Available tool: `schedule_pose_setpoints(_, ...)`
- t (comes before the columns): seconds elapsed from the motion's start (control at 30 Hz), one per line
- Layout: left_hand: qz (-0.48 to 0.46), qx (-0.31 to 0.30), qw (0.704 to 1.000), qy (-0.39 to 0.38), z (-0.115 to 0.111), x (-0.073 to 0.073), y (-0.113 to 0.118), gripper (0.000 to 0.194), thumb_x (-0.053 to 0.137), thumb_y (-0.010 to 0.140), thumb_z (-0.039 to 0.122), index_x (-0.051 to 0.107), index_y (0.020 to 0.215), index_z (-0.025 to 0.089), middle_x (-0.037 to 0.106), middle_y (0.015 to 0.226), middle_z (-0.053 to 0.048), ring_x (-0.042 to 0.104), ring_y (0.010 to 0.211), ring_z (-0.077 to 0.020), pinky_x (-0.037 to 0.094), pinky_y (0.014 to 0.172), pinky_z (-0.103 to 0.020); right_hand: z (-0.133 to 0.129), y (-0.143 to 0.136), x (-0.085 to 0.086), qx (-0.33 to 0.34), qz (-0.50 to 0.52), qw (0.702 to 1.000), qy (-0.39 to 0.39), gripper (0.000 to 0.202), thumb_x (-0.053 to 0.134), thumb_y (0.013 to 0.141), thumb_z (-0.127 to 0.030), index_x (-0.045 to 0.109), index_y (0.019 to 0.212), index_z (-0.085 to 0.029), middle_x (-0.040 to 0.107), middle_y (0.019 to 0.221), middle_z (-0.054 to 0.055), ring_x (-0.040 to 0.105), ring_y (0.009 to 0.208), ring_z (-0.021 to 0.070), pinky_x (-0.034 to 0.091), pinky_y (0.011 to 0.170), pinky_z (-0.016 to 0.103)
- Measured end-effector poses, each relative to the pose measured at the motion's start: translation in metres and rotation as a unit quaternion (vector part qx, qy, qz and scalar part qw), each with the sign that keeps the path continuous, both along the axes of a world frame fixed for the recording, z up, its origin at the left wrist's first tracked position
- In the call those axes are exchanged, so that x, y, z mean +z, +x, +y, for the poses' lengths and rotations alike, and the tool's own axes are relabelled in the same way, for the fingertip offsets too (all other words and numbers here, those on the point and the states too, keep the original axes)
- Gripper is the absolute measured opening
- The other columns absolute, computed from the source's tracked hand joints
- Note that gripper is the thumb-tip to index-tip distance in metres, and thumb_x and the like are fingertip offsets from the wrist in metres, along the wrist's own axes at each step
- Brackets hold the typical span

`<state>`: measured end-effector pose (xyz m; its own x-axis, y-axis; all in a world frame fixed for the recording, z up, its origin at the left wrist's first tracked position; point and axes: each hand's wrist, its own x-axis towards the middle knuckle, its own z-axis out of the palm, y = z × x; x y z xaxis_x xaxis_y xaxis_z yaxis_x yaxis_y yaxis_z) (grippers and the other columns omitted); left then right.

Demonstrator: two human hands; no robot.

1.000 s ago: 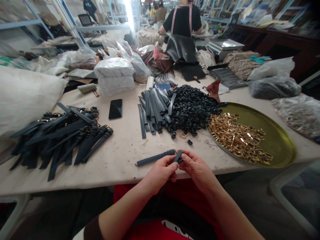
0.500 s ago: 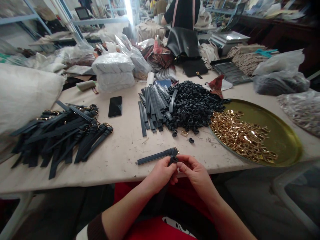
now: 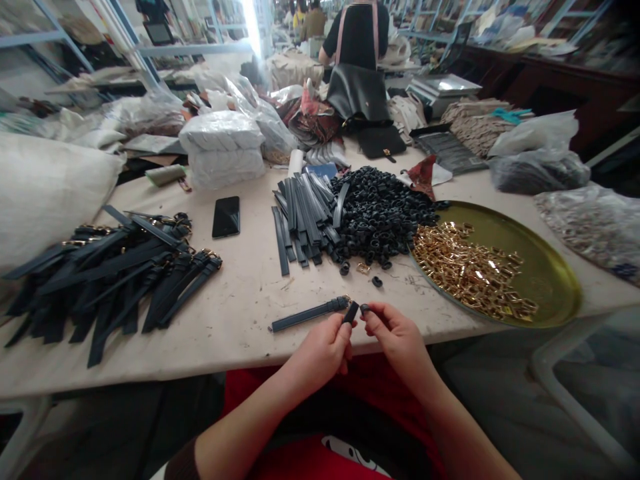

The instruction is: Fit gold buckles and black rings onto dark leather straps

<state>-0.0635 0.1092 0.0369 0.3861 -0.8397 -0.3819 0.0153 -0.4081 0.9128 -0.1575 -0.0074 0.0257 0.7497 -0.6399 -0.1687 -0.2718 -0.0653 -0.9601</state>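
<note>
Near the table's front edge my left hand (image 3: pixel 326 343) is closed on a dark strap (image 3: pixel 351 312), whose end sticks up past the thumb. Just to its right, my right hand (image 3: pixel 395 333) pinches a small black loop (image 3: pixel 365 309), apart from the strap's end. Behind my left hand lies a finished-looking strap with a gold buckle (image 3: pixel 310 315). Flat dark strips (image 3: pixel 305 213) are stacked farther back, beside a heap of black loops (image 3: pixel 375 207). Gold buckles (image 3: pixel 465 267) fill the left part of a round tray (image 3: pixel 545 267).
A pile of buckled straps (image 3: pixel 115 273) covers the table's left side. Behind it are a phone (image 3: pixel 226 217), a plastic-wrapped bundle (image 3: pixel 223 147) and a white sack (image 3: pixel 50 193). A black bag (image 3: pixel 357 93) stands at the back, with a person (image 3: pixel 357 33) beyond it.
My hands have come slightly apart. The loop is now separate in my right fingers, and the strap's end shows above my left hand. The view has shifted a little.
</note>
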Motion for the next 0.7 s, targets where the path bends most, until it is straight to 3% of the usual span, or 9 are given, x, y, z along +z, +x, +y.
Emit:
schedule_pose_setpoints(0.1, 0.019, -0.015, 1.000, -0.002, 0.001, 0.004, 0.001, 0.030, 0.029, 0.087, 0.040, 0.048, 0.091, 0.017, 0.048, 0.056, 0.005, 0.044, 0.038, -0.0070, 0.034, 0.038, -0.017, -0.002, -0.004, 0.001, 0.007, -0.015, 0.991, 0.136, 0.027, 0.054, 0.077, -0.044, 0.059, 0.083, -0.017, 0.059, 0.069, 0.001, 0.048, 0.058, 0.0125, 0.040, 0.059, 0.026)
schedule_pose_setpoints(0.2, 0.003, -0.020, 1.000, 0.003, 0.001, 0.004, 0.001, 0.030, 0.031, 0.086, 0.040, 0.049, 0.084, 0.016, 0.048, 0.055, 0.005, 0.045, 0.040, -0.0069, 0.034, 0.040, -0.016, -0.002, -0.008, 0.001, 0.024, -0.045, 0.980, 0.193, 0.026, 0.054, 0.077, -0.043, 0.059, 0.079, -0.017, 0.059, 0.069, 0.000, 0.047, 0.058, 0.0102, 0.039, 0.059, 0.024)
schedule_pose_setpoints(0.47, 0.032, -0.103, 0.994, 0.019, 0.005, 0.016, 0.001, 0.034, 0.031, 0.086, 0.042, 0.052, 0.086, 0.015, 0.038, 0.047, 0.007, 0.033, 0.038, -0.0071, 0.024, 0.039, -0.018, -0.009, -0.020, 0.008, 0.099, -0.027, 0.974, 0.200, 0.030, 0.057, 0.076, -0.046, 0.060, 0.085, -0.017, 0.058, 0.066, -0.001, 0.047, 0.053, 0.0087, 0.038, 0.054, 0.022)
schedule_pose_setpoints(0.7, -0.103, -0.157, 0.980, 0.063, 0.002, 0.030, 0.003, 0.030, 0.038, 0.081, 0.038, 0.057, 0.070, 0.018, 0.051, 0.060, 0.001, 0.044, 0.058, -0.0130, 0.033, 0.054, -0.023, -0.011, -0.031, -0.002, 0.139, 0.003, 0.979, 0.147, 0.037, 0.049, 0.079, -0.049, 0.062, 0.094, -0.018, 0.054, 0.059, -0.002, 0.043, 0.047, 0.0078, 0.033, 0.047, 0.020)
